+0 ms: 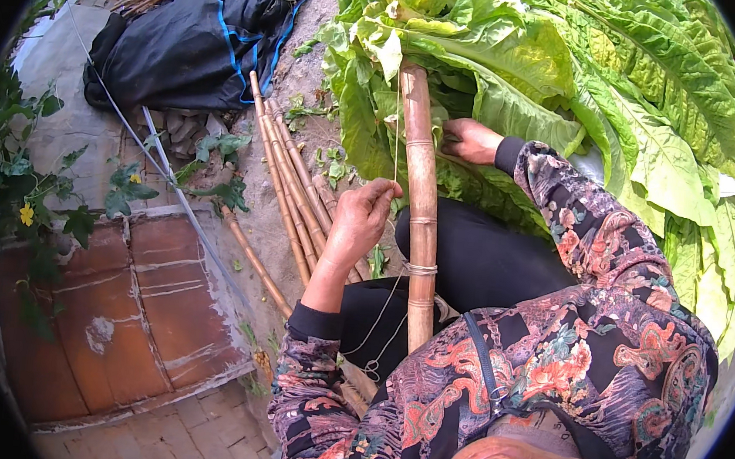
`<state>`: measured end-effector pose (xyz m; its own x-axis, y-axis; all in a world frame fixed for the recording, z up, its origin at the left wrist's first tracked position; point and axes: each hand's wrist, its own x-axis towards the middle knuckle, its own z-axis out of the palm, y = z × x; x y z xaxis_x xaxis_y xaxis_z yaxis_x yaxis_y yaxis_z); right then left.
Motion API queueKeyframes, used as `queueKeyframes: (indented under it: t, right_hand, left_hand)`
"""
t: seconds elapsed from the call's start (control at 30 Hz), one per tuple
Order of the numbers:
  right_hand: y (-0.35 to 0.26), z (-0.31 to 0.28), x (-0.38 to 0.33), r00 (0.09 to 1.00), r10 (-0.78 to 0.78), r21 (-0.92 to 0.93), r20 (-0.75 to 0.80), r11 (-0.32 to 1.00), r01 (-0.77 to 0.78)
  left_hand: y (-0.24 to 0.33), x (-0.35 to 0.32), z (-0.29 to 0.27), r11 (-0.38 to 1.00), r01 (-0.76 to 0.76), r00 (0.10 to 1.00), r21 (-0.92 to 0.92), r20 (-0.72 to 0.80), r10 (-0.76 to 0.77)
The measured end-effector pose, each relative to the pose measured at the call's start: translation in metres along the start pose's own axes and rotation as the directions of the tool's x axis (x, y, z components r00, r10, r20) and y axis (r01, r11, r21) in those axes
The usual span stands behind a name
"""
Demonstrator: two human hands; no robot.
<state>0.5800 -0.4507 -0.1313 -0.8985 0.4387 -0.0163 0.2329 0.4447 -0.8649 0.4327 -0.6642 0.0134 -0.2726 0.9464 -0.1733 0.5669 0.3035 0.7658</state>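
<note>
A bamboo pole (pixel 423 199) rises from my lap into a heap of large green leaves (pixel 522 59) that look like tobacco. String is wound round the pole near its lower part, and loose string hangs by my knee. Left of the pole, my left hand (pixel 359 222) is closed in a pinch on a thin string (pixel 397 127), drawn taut up to the leaves at the pole's far end. My right hand (pixel 471 142) is just right of the pole among the leaves, its fingers curled; what they hold is hidden.
Several bamboo poles (pixel 289 179) lie on the ground to my left. Beyond them is a black cover (pixel 178 51) with blue edging. A rusty brown metal panel (pixel 115 312) lies at lower left, beside a leafy vine (pixel 11 155). More leaves are piled along my right.
</note>
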Motion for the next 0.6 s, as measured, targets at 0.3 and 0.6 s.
queueKeyframes:
  t: [0.3, 0.6]
  right_hand:
    - [-0.003, 0.003, 0.088, 0.953, -0.213, 0.463, 0.214, 0.882, 0.093]
    - [0.013, -0.054, 0.083, 0.940, -0.258, 0.316, 0.225, 0.932, 0.180]
  left_hand:
    - [-0.167, 0.186, -0.083, 0.999, 0.028, 0.999, 0.036, -0.043, -0.026]
    - [0.021, 0.232, -0.067, 0.967, -0.033, 0.969, 0.254, 0.245, -0.031]
